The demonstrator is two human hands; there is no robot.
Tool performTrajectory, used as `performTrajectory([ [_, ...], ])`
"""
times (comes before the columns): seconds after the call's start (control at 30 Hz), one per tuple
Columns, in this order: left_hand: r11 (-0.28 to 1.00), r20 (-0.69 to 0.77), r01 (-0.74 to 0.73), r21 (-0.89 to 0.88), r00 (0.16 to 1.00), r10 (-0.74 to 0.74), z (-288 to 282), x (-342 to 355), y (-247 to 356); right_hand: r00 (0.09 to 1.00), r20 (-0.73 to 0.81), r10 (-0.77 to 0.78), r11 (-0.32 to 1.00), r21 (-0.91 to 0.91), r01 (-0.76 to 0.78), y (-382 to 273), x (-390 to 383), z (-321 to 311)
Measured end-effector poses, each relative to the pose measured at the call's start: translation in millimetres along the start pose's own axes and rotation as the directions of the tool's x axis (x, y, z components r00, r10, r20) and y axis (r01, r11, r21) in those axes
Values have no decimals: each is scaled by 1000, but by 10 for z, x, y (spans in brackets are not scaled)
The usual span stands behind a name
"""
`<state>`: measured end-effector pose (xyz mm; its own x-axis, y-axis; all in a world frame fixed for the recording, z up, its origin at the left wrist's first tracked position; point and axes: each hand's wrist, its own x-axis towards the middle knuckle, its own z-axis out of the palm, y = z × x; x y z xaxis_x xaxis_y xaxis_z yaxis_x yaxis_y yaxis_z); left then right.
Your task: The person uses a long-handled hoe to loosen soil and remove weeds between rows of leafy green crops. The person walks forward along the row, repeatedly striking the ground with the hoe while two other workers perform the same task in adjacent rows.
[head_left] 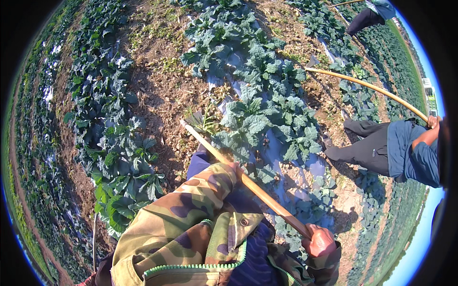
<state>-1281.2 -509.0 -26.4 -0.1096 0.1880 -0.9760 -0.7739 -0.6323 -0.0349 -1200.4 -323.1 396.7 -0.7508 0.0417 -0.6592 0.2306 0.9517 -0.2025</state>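
A hoe with a long pale wooden handle (269, 201) slants across in front of me. My right hand (319, 241) is closed around the handle's near end, at the lower right. Farther along it, my left hand (234, 168) grips the shaft, mostly hidden by my camouflage sleeve. The hoe's grey metal blade (193, 119) is down at the soil in the furrow. Right beside the blade grows a tuft of grassy weed (208, 122), next to a row of leafy green kale plants (255, 119).
Plastic sheeting (275, 151) shows under the kale row. Another leafy row (107, 119) runs along the left. To the right, a co-worker (405, 148) holds a second hoe (367, 85), and another person (374, 14) is farther off. A thin stick (95, 243) stands at lower left.
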Motion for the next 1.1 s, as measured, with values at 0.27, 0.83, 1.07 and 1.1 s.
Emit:
performTrajectory([
  [0.27,998,-76,-54,-38,996,51,-59,-163,-51,987,90,132,937,314,-154,416,7,277],
  [0.83,997,271,-73,-12,960,73,1196,-515,-31,937,-345,50,994,108,-13,328,346,881],
  [1.07,998,247,-62,14,967,56,1037,-563,-102,973,-213,89,994,80,-73,245,684,1001],
  [1.1,998,236,-60,7,970,57,1015,-582,-93,984,-155,86,991,117,-68,279,593,887],
])
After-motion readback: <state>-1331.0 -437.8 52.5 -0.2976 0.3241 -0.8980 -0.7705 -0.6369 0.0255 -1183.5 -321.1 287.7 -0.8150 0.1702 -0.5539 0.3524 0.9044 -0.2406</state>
